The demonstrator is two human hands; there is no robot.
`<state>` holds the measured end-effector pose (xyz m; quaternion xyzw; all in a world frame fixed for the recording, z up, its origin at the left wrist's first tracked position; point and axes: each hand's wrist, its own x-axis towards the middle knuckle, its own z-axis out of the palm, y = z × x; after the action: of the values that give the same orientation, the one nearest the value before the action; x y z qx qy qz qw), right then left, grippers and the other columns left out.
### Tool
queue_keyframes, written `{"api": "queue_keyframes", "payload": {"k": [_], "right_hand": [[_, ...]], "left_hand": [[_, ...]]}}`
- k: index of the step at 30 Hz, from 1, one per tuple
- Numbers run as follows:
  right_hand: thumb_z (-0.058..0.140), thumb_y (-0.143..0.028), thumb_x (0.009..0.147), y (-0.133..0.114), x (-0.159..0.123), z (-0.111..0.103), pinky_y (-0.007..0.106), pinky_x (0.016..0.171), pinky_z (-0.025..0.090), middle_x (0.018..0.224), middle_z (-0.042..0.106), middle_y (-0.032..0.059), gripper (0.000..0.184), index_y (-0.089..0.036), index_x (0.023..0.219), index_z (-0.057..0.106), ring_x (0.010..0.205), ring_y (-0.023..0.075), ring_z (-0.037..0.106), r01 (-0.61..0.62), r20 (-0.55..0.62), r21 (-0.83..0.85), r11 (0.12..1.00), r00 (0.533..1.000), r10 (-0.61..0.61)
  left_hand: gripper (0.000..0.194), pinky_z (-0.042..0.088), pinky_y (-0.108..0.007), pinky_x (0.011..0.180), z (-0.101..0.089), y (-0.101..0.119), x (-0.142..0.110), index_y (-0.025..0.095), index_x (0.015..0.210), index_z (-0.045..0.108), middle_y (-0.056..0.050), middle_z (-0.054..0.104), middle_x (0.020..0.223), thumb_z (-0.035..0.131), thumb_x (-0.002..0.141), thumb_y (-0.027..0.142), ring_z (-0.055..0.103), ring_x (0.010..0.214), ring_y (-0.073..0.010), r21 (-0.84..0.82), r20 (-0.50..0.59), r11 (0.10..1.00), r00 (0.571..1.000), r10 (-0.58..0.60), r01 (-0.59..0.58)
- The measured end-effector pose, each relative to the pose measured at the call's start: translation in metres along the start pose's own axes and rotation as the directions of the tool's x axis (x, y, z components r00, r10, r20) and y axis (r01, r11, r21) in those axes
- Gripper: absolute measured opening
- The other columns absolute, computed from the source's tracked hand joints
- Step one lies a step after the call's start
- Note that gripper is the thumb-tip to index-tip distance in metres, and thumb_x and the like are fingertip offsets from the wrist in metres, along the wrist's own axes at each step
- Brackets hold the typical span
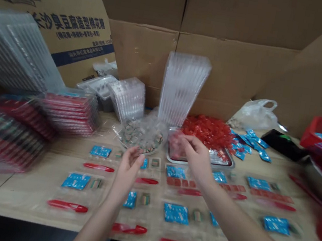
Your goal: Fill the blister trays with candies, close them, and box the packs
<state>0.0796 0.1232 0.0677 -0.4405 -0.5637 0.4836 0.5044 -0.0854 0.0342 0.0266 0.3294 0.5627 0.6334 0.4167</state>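
at twelve o'clock on the table (30, 189), the left hand (127, 174) is open below a bowl (124, 141), the right hand (197, 159) curled on a clear tub (176, 145), grip unclear.

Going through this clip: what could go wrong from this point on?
The right hand is over a metal tray beside a heap of red pieces, which might spill across the rim. The left hand is low above clear plastic trays holding blue sachets and red spoons, so a slip could knock them out of place. The tall stack of clear trays could tip over.
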Motion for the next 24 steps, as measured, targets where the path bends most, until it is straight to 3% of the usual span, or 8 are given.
{"api": "queue_keyframes", "payload": {"k": [3, 6, 12, 16, 18, 20, 22, 24], "right_hand": [[0.069, -0.035, 0.070, 0.015, -0.045, -0.027, 0.023, 0.053, 0.049, 0.081, 0.068, 0.0022, 0.024, -0.020, 0.087, 0.062, 0.071, 0.0155, 0.064, -0.353, 0.035, 0.412, 0.840, 0.927, 0.373], [0.076, -0.032, 0.062, 0.032, -0.080, -0.050, 0.020, 0.053, 0.049, 0.075, 0.066, 0.0002, 0.027, -0.019, 0.082, 0.063, 0.065, 0.0115, 0.061, -0.466, 0.070, 0.518, 0.717, 0.859, 0.508], [0.069, -0.038, 0.072, 0.040, -0.108, -0.092, 0.021, 0.053, 0.047, 0.089, 0.064, 0.0012, 0.025, -0.021, 0.091, 0.065, 0.074, 0.0125, 0.058, -0.387, 0.084, 0.268, 0.882, 0.922, 0.378], [0.061, -0.039, 0.078, 0.036, -0.097, -0.107, 0.022, 0.049, 0.043, 0.075, 0.060, -0.0012, 0.031, -0.021, 0.103, 0.061, 0.061, 0.0107, 0.054, -0.351, 0.169, 0.093, 0.932, 0.928, 0.332], [0.054, -0.038, 0.081, 0.037, -0.086, -0.112, 0.021, 0.045, 0.038, 0.064, 0.055, -0.0035, 0.031, -0.019, 0.105, 0.061, 0.051, 0.0091, 0.048, -0.326, 0.213, -0.048, 0.944, 0.920, 0.328], [0.048, -0.034, 0.084, 0.041, -0.076, -0.116, 0.021, 0.045, 0.037, 0.061, 0.055, -0.0032, 0.031, -0.018, 0.106, 0.063, 0.050, 0.0095, 0.047, -0.254, 0.271, -0.222, 0.941, 0.911, 0.310], [0.046, -0.030, 0.085, 0.046, -0.066, -0.118, 0.022, 0.054, 0.042, 0.070, 0.062, -0.0001, 0.028, -0.019, 0.103, 0.065, 0.060, 0.0117, 0.055, -0.087, 0.363, -0.369, 0.925, 0.903, 0.230], [0.050, -0.030, 0.085, 0.049, -0.055, -0.119, 0.024, 0.066, 0.045, 0.087, 0.067, 0.0024, 0.025, -0.022, 0.100, 0.067, 0.075, 0.0140, 0.060, 0.124, 0.450, -0.478, 0.870, 0.885, 0.121]], "left_hand": [[0.048, 0.047, -0.032, 0.085, 0.037, -0.010, -0.020, 0.020, 0.115, 0.048, -0.010, 0.058, 0.118, 0.067, 0.074, 0.037, 0.059, 0.104, -0.0193, -0.185, 0.202, 0.962, 0.966, -0.162, 0.200], [0.047, 0.049, -0.028, 0.079, 0.062, -0.018, -0.040, 0.019, 0.110, 0.051, -0.007, 0.065, 0.103, 0.071, 0.071, 0.035, 0.063, 0.091, -0.0165, -0.227, 0.281, 0.943, 0.943, -0.176, 0.243], [0.046, 0.050, -0.024, 0.063, 0.071, -0.013, -0.050, 0.017, 0.109, 0.047, -0.005, 0.066, 0.089, 0.069, 0.072, 0.034, 0.065, 0.072, -0.0145, -0.065, 0.376, 0.939, 0.880, -0.290, 0.338], [0.043, 0.053, -0.031, 0.068, 0.072, -0.015, -0.066, 0.019, 0.105, 0.046, -0.006, 0.062, 0.100, 0.068, 0.073, 0.037, 0.065, 0.079, -0.0167, 0.013, 0.361, 0.933, 0.869, -0.339, 0.359], [0.049, 0.054, -0.034, 0.070, 0.064, -0.020, -0.077, 0.020, 0.115, 0.042, -0.008, 0.058, 0.106, 0.063, 0.076, 0.041, 0.063, 0.085, -0.0186, 0.124, 0.281, 0.966, 0.926, -0.252, 0.225], [0.063, 0.053, -0.038, 0.076, 0.048, -0.028, -0.086, 0.022, 0.130, 0.030, -0.011, 0.052, 0.115, 0.062, 0.078, 0.041, 0.060, 0.096, -0.0212, 0.299, 0.130, 0.949, 0.989, 0.067, -0.104], [0.071, 0.047, -0.045, 0.089, 0.031, -0.035, -0.093, 0.023, 0.136, 0.027, -0.014, 0.045, 0.127, 0.064, 0.076, 0.035, 0.052, 0.112, -0.0261, 0.542, 0.170, 0.722, 0.897, 0.408, -0.431], [0.060, 0.042, -0.049, 0.096, 0.018, -0.042, -0.101, 0.024, 0.132, 0.039, -0.014, 0.044, 0.132, 0.063, 0.077, 0.028, 0.044, 0.122, -0.0298, 0.665, 0.458, 0.406, 0.772, 0.440, -0.627]]}}
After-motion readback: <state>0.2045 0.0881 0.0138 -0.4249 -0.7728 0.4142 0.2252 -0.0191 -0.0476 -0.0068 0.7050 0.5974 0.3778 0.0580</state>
